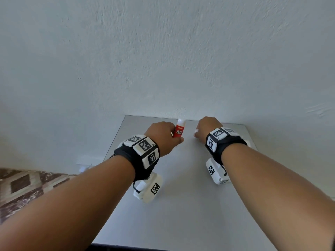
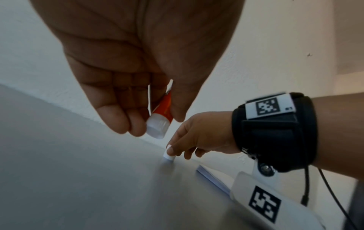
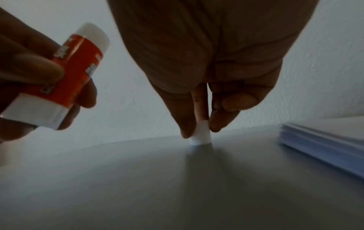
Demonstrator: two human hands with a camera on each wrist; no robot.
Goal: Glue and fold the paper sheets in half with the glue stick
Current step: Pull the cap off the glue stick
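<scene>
- Head view shows a grey table [image 1: 181,205] pushed against a white textured wall [image 1: 163,51], which meets the table's far edge; a patterned floor [image 1: 23,185] lies to the table's left.
- Both forearms reach out over the table, each wearing a black wrist strap with white marker blocks.
- The stack of paper sheets [image 3: 325,143] lies flat on the table at its right side, close to the wall; in the head view the right wrist hides most of it.
- The left hand [image 1: 163,136] is held above the table's far middle, its fingers and thumb curled round the glue stick [image 1: 178,130].
- The glue stick has a red barrel with white ends; in the head view it stands nearly upright with one white end pointing at the wall, and in the right wrist view [image 3: 59,77] it tilts, clear of the table.
- The right hand [image 1: 206,127] is beside the left one, near the table's far edge, with thumb and fingertips pinched on a small white cap [image 3: 201,135].
- The cap's lower end touches the table surface, or is just above it; I cannot tell which. It sits between the glue stick and the paper stack, apart from both.
</scene>
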